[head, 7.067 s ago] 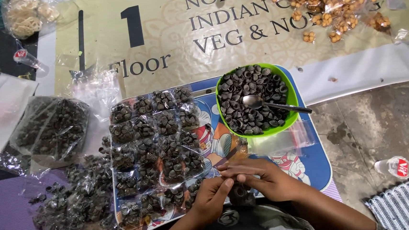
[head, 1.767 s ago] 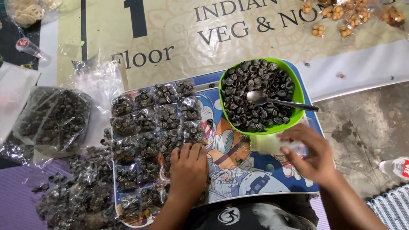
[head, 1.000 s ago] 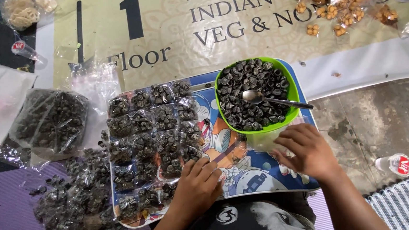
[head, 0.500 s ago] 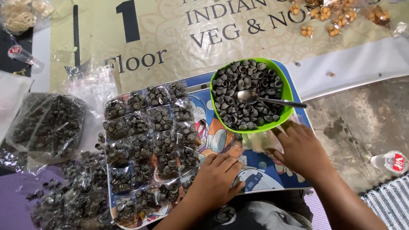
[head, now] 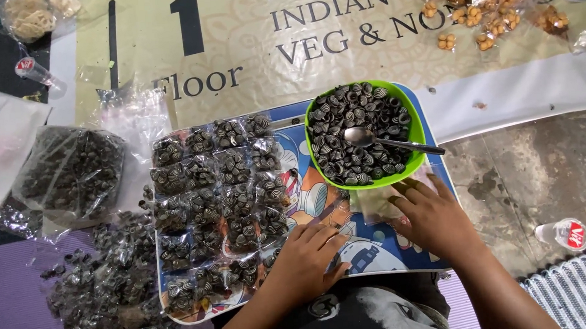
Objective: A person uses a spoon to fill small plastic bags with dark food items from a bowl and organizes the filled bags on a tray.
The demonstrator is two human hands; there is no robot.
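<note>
Small clear packets point(head: 222, 207) of dark spiral snacks lie in rows just left of the green bowl point(head: 413, 166).

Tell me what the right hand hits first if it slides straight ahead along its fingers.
The right hand lies flat on the blue tray, fingers pointing up and left. Straight on, it would probably first meet the green bowl of dark spiral pieces, just past the fingertips.
</note>
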